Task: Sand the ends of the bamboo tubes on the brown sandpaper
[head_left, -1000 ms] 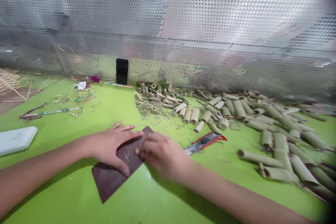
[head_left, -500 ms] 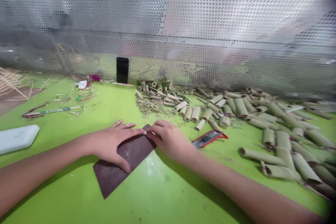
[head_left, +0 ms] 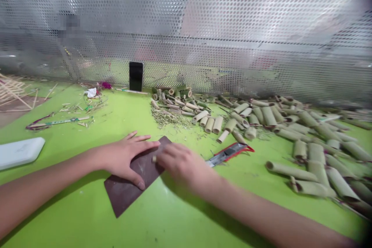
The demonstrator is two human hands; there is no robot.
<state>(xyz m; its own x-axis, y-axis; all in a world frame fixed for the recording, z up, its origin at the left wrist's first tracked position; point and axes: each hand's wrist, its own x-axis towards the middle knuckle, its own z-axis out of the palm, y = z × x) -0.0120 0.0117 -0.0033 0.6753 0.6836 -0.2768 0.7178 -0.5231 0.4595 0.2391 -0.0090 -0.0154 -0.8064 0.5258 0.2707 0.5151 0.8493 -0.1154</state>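
On the bright green tabletop (head_left: 186, 221), a flat, dark brown rectangular sheet (head_left: 126, 197) lies slantwise beneath the left hand (head_left: 124, 161), which rests spread wide on it, gripping nothing. The right hand (head_left: 183, 162) pinches a small, pale, stubby piece (head_left: 154, 159), mostly hidden by the fingers, over the sheet's far half; whether the two touch cannot be told. A red-and-grey utility knife (head_left: 228, 153) lies just beyond the right hand. Short, pale green bamboo tubes (head_left: 316, 155) lie heaped at right; a black upright phone (head_left: 136, 76) stands farther back.
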